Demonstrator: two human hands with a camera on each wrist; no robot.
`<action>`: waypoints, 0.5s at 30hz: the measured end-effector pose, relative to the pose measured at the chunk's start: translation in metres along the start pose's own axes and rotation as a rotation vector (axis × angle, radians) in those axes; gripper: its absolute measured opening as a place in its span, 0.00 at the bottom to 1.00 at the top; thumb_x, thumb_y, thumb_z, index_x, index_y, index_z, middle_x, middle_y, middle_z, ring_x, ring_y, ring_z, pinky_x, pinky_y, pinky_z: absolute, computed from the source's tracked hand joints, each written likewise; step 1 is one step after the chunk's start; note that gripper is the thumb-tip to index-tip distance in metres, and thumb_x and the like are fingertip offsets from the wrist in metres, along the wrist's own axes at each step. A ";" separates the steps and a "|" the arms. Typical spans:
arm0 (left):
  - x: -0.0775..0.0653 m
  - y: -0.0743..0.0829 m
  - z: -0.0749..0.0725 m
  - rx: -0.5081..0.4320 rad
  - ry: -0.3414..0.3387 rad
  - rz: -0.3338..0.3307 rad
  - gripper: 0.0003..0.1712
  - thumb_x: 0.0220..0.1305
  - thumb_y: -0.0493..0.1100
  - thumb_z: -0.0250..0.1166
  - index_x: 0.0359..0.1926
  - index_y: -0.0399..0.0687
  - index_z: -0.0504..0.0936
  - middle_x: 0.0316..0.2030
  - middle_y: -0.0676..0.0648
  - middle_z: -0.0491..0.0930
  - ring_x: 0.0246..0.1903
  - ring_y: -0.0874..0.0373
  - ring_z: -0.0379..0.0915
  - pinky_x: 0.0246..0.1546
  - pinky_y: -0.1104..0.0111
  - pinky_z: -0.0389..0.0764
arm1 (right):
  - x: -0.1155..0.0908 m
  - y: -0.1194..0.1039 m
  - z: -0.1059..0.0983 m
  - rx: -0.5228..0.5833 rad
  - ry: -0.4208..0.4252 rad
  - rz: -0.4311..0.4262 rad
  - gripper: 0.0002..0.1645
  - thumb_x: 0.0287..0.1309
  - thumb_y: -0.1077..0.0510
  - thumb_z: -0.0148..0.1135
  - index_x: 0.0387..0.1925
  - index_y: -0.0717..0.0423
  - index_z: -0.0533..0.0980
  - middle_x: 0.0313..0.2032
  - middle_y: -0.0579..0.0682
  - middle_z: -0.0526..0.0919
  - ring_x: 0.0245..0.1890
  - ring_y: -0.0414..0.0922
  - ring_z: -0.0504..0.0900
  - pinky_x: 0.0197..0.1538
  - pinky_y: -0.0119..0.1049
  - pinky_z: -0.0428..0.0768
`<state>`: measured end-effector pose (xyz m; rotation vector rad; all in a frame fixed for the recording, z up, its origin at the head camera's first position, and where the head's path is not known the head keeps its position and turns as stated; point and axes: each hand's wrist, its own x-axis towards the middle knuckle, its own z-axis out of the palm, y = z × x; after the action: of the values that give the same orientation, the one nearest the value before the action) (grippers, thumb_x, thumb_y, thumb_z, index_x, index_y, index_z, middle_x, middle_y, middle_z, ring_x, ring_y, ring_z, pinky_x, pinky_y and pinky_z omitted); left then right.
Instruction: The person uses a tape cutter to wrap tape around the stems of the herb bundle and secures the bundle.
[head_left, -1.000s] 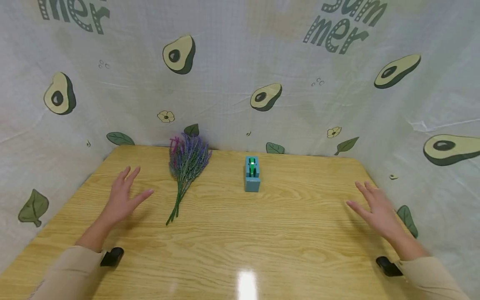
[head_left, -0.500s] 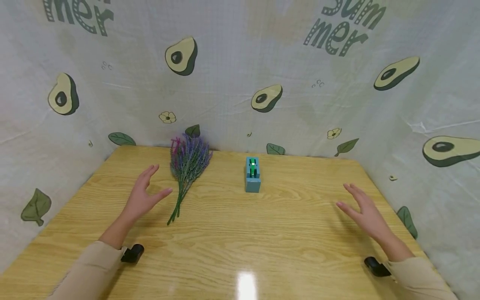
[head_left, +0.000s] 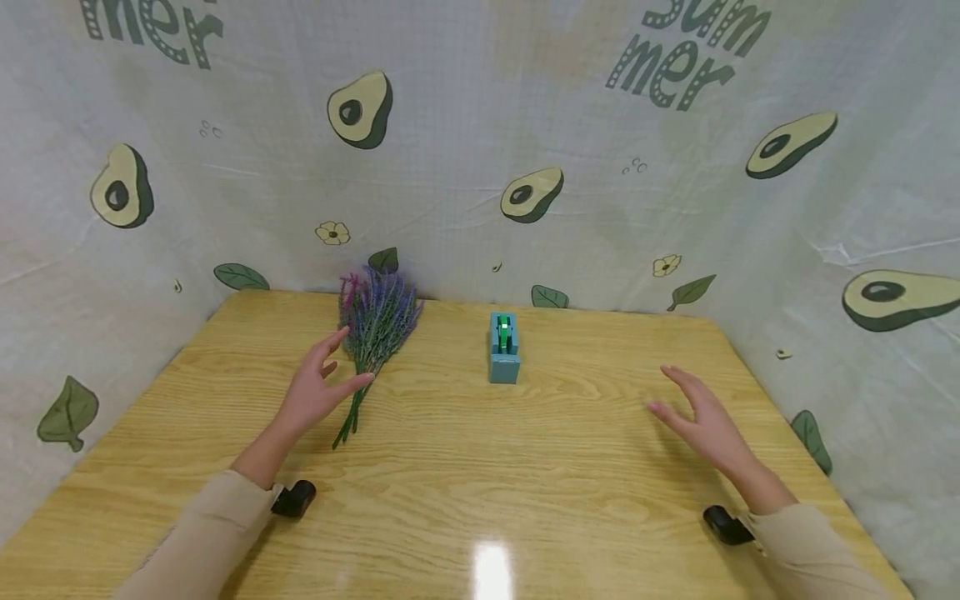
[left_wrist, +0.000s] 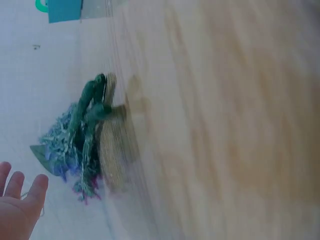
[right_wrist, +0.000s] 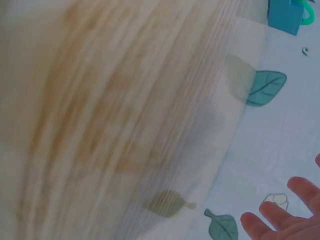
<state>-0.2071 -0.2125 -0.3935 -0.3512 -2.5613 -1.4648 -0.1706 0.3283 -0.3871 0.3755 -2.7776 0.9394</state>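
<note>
A bunch of artificial lavender point(head_left: 381, 321) lies on the wooden table at the left, purple and pink heads toward the back and green stems toward the front. My left hand point(head_left: 311, 396) hovers just beside it, thumb tip over the stems in the head view, fingers spread and holding nothing. In the left wrist view the lavender point(left_wrist: 82, 135) appears with its stem ends closest. A blue tape dispenser point(head_left: 504, 367) with a green roll point(head_left: 504, 332) stands at the back middle. My right hand point(head_left: 708, 429) is over the right side of the table, fingers apart, holding nothing.
The wooden table point(head_left: 480, 467) ends at the back and right against a pale cloth point(head_left: 450, 142) printed with avocados and leaves. A black wrist camera point(head_left: 295, 500) sits at the left cuff, another camera point(head_left: 727, 525) at the right cuff.
My left hand has moved right, from the table's left side to the lavender stems. The right hand has drifted left, inward. The lavender and tape dispenser have stayed in place.
</note>
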 end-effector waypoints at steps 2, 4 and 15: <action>0.002 0.001 0.004 -0.015 -0.010 -0.005 0.48 0.56 0.51 0.68 0.72 0.53 0.52 0.69 0.39 0.47 0.66 0.41 0.45 0.60 0.47 0.59 | 0.002 -0.002 0.003 0.008 -0.001 -0.005 0.41 0.61 0.50 0.59 0.68 0.63 0.56 0.65 0.69 0.55 0.63 0.69 0.52 0.56 0.68 0.55; 0.004 0.002 0.007 -0.041 -0.022 -0.001 0.48 0.56 0.50 0.68 0.72 0.50 0.52 0.69 0.39 0.48 0.66 0.41 0.46 0.60 0.47 0.60 | 0.004 -0.004 0.005 0.019 -0.006 -0.010 0.40 0.61 0.50 0.59 0.68 0.64 0.56 0.64 0.69 0.56 0.63 0.68 0.52 0.56 0.68 0.55; 0.013 0.012 0.027 -0.135 -0.084 -0.036 0.45 0.58 0.49 0.67 0.70 0.44 0.54 0.68 0.40 0.52 0.66 0.44 0.47 0.60 0.49 0.61 | 0.011 -0.012 0.019 0.035 -0.023 -0.020 0.39 0.61 0.49 0.60 0.66 0.64 0.58 0.64 0.68 0.59 0.63 0.67 0.55 0.57 0.66 0.56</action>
<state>-0.2167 -0.1821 -0.3942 -0.3955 -2.5508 -1.6757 -0.1791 0.3055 -0.3930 0.4208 -2.7758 0.9866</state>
